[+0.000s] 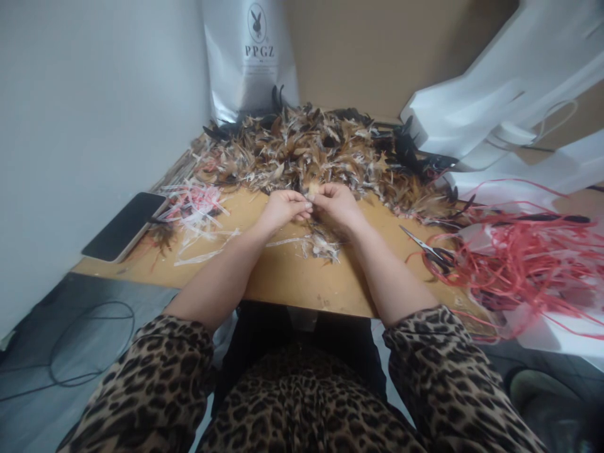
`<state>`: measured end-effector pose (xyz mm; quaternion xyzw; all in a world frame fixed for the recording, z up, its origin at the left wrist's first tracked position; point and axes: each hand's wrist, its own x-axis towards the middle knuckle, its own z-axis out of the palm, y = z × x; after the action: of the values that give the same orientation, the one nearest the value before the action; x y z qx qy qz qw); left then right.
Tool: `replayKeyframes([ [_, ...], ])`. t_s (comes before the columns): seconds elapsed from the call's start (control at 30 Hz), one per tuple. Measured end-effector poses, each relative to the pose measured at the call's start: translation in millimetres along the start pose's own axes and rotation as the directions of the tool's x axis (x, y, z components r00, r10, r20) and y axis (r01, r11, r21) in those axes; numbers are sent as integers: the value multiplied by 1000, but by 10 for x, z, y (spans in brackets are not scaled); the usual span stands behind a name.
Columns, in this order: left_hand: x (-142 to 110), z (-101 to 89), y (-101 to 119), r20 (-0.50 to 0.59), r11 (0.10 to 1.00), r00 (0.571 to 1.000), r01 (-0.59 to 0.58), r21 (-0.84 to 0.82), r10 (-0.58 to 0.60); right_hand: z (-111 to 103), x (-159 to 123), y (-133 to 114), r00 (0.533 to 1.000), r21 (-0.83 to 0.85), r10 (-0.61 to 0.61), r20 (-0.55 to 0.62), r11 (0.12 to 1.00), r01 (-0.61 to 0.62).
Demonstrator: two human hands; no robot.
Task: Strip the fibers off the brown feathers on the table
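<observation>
Both hands meet over the wooden table (306, 283), just in front of a big pile of brown, black and white feathers (321, 148). A small pale tan feather (314, 188) stands up from the fingertips of my right hand (337, 202), which is closed in a pinch. My left hand (283, 209) is closed too, its thumb and fingers pressed together against the right fingertips. Whatever it pinches is too small to make out. Below the hands lies a little clump of white and grey feathers (325, 246).
At left rest a phone (123, 228) and white and pink strips (195, 204). To the right lie scissors (431, 248) and a tangle of red strings (533, 267). A silver bag (255, 69) stands behind the pile. A cable (89, 377) loops on the floor.
</observation>
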<state>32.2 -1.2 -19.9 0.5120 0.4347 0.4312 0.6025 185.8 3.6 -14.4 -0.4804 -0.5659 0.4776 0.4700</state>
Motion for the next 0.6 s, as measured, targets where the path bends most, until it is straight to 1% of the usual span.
replayKeyframes([
  [0.07, 6, -5, -3, -2, 1000, 1000, -1, -10, 1, 5, -7, -8, 1000, 13, -2, -6, 1000, 2],
  [0.17, 18, -25, -8, 19, 997, 1000, 15, -74, -13, 9, -7, -12, 1000, 110, 20, 2, 994, -20],
  [0.27, 18, -38, -2, 30, 993, 999, 32, -115, -28, -1, 5, -1, 999, 196, 39, 34, 980, -45],
  [0.43, -1, -32, 8, 53, 993, 998, 50, -104, -45, 6, 17, 35, 994, 247, 30, 103, 968, -54],
  [0.6, 20, -39, -24, 71, 992, 996, 64, -106, -57, 47, 13, 42, 998, 262, 25, 51, 964, -37],
])
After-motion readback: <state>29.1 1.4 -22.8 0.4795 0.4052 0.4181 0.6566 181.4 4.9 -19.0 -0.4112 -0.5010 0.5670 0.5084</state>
